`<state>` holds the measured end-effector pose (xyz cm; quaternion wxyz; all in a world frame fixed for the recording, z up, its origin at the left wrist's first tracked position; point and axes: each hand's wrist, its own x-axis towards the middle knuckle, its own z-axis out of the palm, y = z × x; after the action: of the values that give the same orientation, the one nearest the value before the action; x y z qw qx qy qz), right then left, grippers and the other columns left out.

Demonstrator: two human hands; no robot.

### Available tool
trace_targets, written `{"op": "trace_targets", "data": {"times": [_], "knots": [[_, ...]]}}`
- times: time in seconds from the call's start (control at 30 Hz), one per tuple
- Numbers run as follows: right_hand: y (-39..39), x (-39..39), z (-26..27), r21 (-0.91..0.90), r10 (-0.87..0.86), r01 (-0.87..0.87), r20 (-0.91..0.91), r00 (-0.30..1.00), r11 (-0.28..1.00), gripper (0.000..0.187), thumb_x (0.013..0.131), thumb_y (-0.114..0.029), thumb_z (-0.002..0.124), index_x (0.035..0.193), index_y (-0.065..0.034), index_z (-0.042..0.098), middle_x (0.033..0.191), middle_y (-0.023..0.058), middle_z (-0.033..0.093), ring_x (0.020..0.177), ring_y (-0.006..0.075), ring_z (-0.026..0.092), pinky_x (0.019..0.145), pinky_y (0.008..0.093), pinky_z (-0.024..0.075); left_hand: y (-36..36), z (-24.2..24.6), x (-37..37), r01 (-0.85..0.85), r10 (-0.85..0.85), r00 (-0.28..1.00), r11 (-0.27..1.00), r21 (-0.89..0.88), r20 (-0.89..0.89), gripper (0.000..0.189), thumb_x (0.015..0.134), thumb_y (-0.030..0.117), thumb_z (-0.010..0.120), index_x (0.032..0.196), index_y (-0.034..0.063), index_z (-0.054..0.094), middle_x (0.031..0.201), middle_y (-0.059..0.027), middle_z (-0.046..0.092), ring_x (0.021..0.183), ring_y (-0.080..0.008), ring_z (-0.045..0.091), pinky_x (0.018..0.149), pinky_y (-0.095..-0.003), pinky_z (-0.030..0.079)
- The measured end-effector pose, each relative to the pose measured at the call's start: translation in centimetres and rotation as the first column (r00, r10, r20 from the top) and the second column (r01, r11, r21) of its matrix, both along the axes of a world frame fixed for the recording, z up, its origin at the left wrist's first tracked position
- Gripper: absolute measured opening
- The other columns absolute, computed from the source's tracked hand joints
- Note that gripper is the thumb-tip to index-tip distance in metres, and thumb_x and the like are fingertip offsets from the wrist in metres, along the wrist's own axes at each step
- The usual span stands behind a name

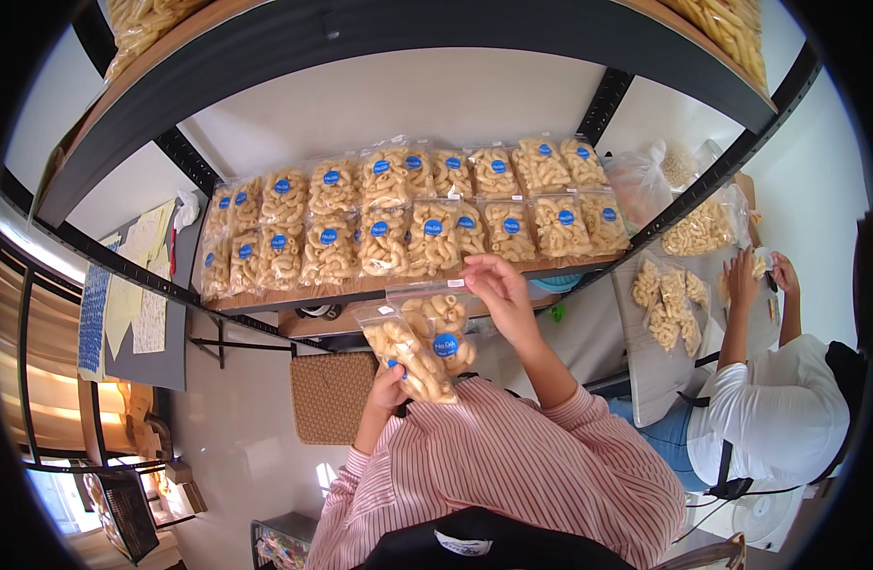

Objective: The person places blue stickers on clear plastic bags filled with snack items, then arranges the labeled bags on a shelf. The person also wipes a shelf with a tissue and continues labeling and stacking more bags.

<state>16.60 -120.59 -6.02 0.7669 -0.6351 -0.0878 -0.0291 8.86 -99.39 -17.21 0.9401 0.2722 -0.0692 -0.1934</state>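
My left hand grips a clear zip bag of elbow-shaped snack pieces near its lower end. A second bag with a round blue sticker lies behind and beside it. At this second bag's upper right corner, by a small white label, are the fingers of my right hand; they look pinched on the edge. Just beyond, similar stickered bags stand in two rows, one behind the other, on a wooden shelf with a dark metal frame.
An upper shelf carries larger bags. On the right, a co-worker in white handles pieces at a table with filled bags. Papers lie on a grey table at left. A woven stool stands below; a black shelf post slants at right.
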Motion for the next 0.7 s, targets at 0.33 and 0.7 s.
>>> {"op": "trace_targets", "data": {"times": [0.33,0.7], "knots": [[-0.1,0.0,2.2,-0.03,0.138,-0.136,0.056,0.989,0.99,0.018,0.082,-0.001,0.061,0.098,0.0001,0.053,0.086,0.0044,0.062,0.077,0.0078,0.059,0.065,0.0205,0.0455,-0.1,8.7,1.3,-0.222,0.014,0.895,0.881,0.418,0.446,0.091,0.065,0.029,0.073,0.136,-0.0017,0.024,0.143,-0.018,0.021,0.122,-0.0259,0.039,0.099,-0.035,0.034],[2.3,-1.2,4.8,-0.394,0.214,-0.1,0.257,0.943,0.914,0.009,0.076,0.001,0.065,0.082,-0.0002,0.059,0.079,0.0073,0.065,0.074,0.0121,0.062,0.066,0.0234,0.0481,-0.2,11.3,0.5,-0.087,-0.095,0.947,0.843,0.531,0.307,0.08,0.068,0.003,0.071,0.135,-0.0048,0.026,0.131,-0.0174,0.042,0.12,-0.0238,0.042,0.099,-0.0351,0.033]]}}
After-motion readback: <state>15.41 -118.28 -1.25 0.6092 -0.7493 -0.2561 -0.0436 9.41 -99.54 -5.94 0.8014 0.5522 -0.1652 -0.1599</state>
